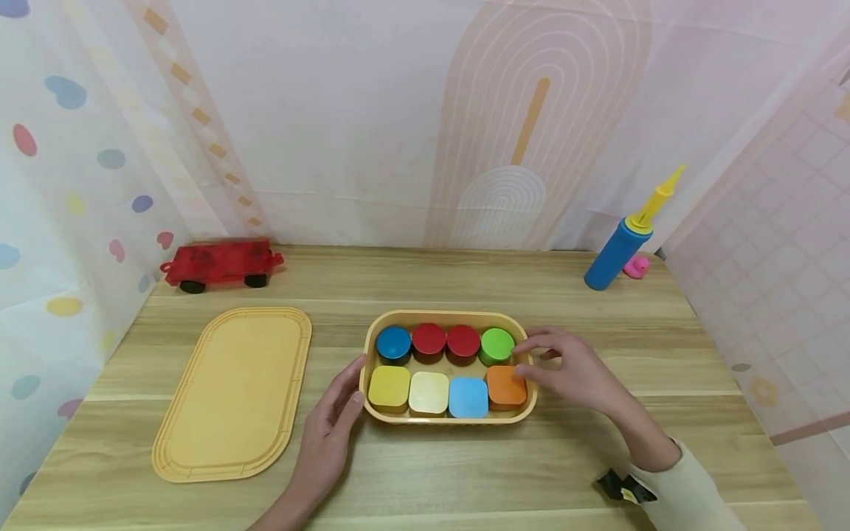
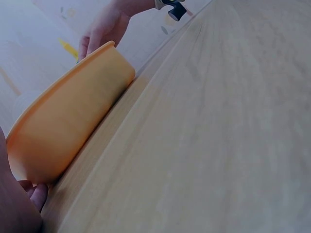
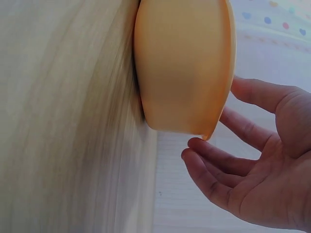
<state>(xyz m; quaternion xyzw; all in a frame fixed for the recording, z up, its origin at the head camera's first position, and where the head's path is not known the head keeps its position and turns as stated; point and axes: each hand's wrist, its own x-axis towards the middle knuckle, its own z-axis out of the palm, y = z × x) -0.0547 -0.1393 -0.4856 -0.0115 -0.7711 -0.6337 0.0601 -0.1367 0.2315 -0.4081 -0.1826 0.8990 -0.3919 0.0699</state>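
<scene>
A yellow-orange plastic box (image 1: 451, 422) stands on the table with several colored blocks in two rows. Round ones at the back are a blue block (image 1: 395, 344), two red blocks (image 1: 429, 341) and a green block (image 1: 497, 345). In front lie rounded-square ones: a yellow block (image 1: 389, 387), a cream block (image 1: 429, 392), a light blue block (image 1: 468, 397) and an orange block (image 1: 505, 385). My left hand (image 1: 327, 435) rests against the box's left end, fingers relaxed. Over the right rim reaches my right hand (image 1: 571, 366), thumb at the orange block, index finger by the green one, spread apart.
A flat yellow lid (image 1: 232, 394) lies to the left of the box. Behind it stands a red toy car base (image 1: 222, 263). At the back right are a blue and yellow hand pump (image 1: 617, 254) and a pink toy duck (image 1: 637, 266). Patterned cloth walls (image 1: 345, 133) surround the table.
</scene>
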